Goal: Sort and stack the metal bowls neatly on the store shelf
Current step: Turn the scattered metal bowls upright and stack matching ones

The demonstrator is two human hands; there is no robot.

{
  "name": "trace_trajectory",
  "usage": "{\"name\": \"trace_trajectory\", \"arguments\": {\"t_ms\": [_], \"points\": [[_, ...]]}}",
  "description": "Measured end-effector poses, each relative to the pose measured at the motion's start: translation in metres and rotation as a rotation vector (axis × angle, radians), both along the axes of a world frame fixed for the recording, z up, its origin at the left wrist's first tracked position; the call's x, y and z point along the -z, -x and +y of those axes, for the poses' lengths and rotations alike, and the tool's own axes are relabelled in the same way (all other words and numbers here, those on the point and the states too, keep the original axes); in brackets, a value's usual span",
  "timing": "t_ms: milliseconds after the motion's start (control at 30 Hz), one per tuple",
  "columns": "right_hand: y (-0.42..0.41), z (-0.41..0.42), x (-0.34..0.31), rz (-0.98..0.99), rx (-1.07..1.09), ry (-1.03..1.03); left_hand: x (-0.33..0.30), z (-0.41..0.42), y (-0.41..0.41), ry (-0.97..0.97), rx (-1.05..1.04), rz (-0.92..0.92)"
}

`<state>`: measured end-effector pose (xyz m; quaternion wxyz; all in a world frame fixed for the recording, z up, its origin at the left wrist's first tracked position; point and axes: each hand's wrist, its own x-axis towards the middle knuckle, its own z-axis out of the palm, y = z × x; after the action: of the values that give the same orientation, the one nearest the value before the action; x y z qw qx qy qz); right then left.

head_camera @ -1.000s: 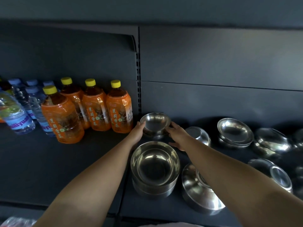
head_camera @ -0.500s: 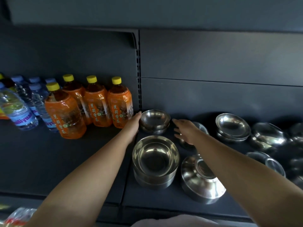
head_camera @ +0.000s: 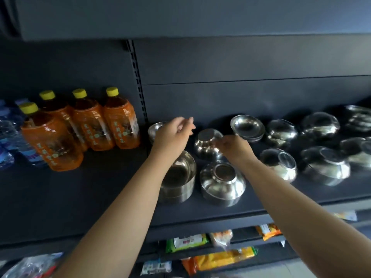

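Right hand (head_camera: 233, 148) grips rim of an upturned small bowl (head_camera: 206, 144) mid-shelf (head_camera: 100, 187). Left hand (head_camera: 172, 135) hovers loosely curled, holding nothing, over back small bowl (head_camera: 155, 129). Stacked upright bowls (head_camera: 180, 177) in front, inverted bowl (head_camera: 222, 182) beside them, more bowls scattered right. Orange bottles (head_camera: 88, 123) left.

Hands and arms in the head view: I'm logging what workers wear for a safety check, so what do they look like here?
Both forearms are bare up to the frame edge, with no sleeves in view. The left hand and the right hand wear no gloves. No watch, bracelet or ring shows, though motion blur softens the fingers.
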<state>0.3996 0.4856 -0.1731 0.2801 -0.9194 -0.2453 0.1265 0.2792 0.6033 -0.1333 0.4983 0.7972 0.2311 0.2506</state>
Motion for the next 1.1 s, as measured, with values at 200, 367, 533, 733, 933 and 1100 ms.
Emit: {"name": "trace_trajectory", "arguments": {"t_ms": [200,367,533,733,933,1100], "points": [[-0.002,-0.047,0.024,0.020,0.036,-0.025,0.013,-0.062,0.009,0.054,0.040,-0.003],[-0.007,-0.059,0.053,0.213,0.004,-0.074,0.050,-0.095,0.015,0.136,-0.023,0.125],[-0.016,-0.068,0.075,0.420,-0.029,-0.138,0.086,-0.117,0.012,0.269,-0.236,0.196],[-0.026,-0.076,0.081,0.623,-0.112,-0.213,0.115,-0.136,0.005,0.396,-0.515,0.216],[-0.022,-0.082,0.085,0.781,-0.084,-0.376,0.113,-0.150,-0.008,0.658,-0.568,0.309],[-0.024,-0.092,0.085,0.933,-0.036,-0.614,0.117,-0.150,-0.023,0.784,-0.566,0.061]]}}
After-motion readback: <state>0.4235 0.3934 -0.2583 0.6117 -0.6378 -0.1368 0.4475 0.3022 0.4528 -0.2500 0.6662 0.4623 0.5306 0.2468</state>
